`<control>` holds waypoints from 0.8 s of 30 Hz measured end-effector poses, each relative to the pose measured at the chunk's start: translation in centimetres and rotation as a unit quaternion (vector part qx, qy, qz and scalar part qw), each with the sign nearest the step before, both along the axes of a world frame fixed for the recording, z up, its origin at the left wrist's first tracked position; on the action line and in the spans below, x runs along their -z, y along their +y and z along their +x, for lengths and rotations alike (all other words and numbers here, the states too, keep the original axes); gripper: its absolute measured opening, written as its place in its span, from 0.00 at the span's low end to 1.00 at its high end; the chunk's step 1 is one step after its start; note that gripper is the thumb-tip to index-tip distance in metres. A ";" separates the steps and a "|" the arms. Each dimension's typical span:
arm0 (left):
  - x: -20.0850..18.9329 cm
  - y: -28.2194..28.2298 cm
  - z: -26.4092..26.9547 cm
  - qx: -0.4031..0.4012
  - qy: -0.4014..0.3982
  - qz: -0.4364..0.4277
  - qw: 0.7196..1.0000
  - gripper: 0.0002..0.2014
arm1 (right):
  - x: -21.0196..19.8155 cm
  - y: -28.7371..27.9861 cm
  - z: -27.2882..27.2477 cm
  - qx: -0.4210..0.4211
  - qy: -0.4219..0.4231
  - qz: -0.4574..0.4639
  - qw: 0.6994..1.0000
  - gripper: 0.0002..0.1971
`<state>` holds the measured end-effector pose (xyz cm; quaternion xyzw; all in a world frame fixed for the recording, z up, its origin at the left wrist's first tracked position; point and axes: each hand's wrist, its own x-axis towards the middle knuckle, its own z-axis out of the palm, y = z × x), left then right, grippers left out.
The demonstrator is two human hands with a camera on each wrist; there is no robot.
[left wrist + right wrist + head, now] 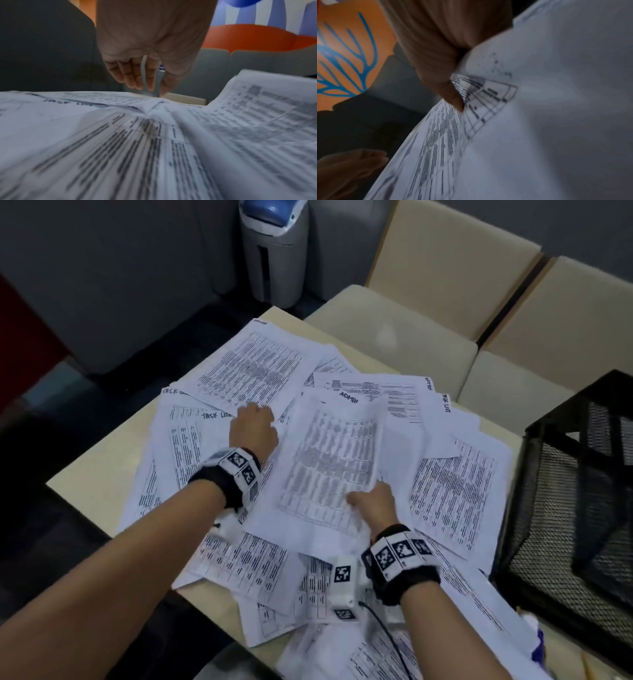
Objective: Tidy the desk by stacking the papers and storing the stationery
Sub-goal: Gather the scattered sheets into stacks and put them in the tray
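Observation:
Many printed sheets (239,364) lie scattered and overlapping across the beige desk (102,460). My right hand (371,503) pinches the near edge of one central sheet (329,460), which lifts and curls above the others. In the right wrist view its thumb (452,97) presses on the printed sheet (488,121) while the fingers stay hidden behind it. My left hand (255,424) reaches down onto the papers farther back. In the left wrist view the left hand (154,90) has straight fingers (132,75) pointing down at the papers (120,135), thumb apart, holding nothing.
A black wire-mesh basket (565,491) stands at the desk's right edge. Cream chairs (394,337) sit behind the desk, and a grey bin with a blue top (274,261) stands on the floor beyond. More sheets spill over the near edge (376,655).

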<state>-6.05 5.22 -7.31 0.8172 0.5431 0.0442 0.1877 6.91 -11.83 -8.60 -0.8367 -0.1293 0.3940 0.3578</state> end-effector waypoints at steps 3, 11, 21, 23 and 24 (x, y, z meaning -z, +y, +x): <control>0.5 2.4 1.3 0.031 0.085 -0.026 0.996 0.34 | -0.2 -1.2 2.4 0.049 -0.103 -0.017 0.993 0.02; 0.2 4.1 1.0 -0.007 0.093 -0.025 0.995 0.11 | 0.7 -3.3 4.7 0.039 -0.097 -0.022 0.994 0.08; -1.7 -7.2 -2.6 0.267 0.058 -0.313 0.910 0.45 | -6.3 -3.0 6.2 0.042 -0.294 0.051 0.954 0.10; -1.3 -7.7 -3.4 0.220 -0.010 -0.342 0.914 0.50 | -9.7 -3.5 6.6 0.065 -0.394 0.127 0.908 0.10; -1.0 -7.4 -3.7 0.162 -0.065 -0.320 0.931 0.42 | -11.7 -3.7 6.5 0.097 -0.430 0.178 0.880 0.10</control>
